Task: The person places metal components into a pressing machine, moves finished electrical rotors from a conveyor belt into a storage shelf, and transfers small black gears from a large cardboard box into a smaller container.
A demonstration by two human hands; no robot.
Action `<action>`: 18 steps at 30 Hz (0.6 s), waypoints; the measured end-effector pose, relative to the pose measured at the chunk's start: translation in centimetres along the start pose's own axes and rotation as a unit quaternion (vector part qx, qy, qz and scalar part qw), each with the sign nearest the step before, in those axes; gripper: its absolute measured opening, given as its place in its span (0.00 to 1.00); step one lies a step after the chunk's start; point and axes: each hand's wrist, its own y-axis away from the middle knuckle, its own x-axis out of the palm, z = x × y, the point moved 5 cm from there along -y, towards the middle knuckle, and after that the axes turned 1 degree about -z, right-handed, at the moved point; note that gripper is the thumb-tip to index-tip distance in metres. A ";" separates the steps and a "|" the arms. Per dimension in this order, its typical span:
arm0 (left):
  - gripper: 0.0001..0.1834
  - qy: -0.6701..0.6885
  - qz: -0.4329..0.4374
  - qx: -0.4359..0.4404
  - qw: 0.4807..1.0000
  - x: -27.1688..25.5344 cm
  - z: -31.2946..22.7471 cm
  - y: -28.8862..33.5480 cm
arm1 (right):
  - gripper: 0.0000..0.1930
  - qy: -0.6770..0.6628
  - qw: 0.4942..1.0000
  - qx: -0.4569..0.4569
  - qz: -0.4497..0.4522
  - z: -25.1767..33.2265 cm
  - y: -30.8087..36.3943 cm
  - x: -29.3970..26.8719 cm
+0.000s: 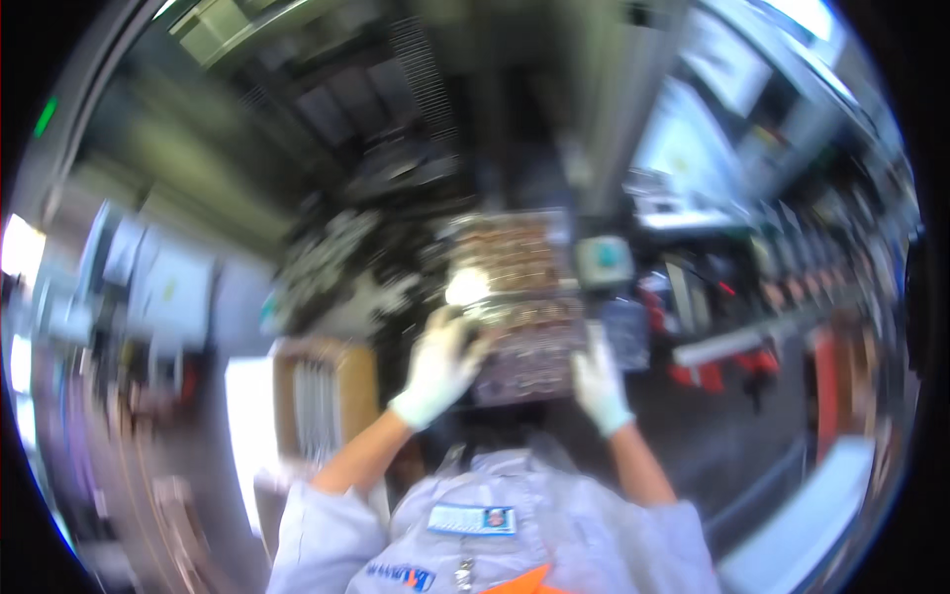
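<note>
A clear plastic tray [529, 371] with rows of small copper-coloured parts lies in front of my body, smeared by motion. My left hand [440, 366], in a white glove, grips its left edge, with the thumb toward the tray. On the opposite side my right hand [599, 381], gloved too, is closed along the right edge with its fingers pointing away from me. More copper-coloured parts [505, 252] show in rows at the tray's far end; whether that is a second tray, I cannot tell. The fingertips under the edges are hidden.
Beyond the tray's right side stands a small white container with a green top [605, 259]. A cardboard box [356, 386] is by my left forearm. Dark and silvery clutter [336, 257] spreads at the left. Farther right runs a rack [811, 287] with red bins [727, 368] below.
</note>
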 end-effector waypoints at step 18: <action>0.15 0.495 -0.247 -0.317 0.770 -10.5 3.9 29.1 | 0.18 -0.162 0.859 -0.305 0.377 27.6 7.3 15.0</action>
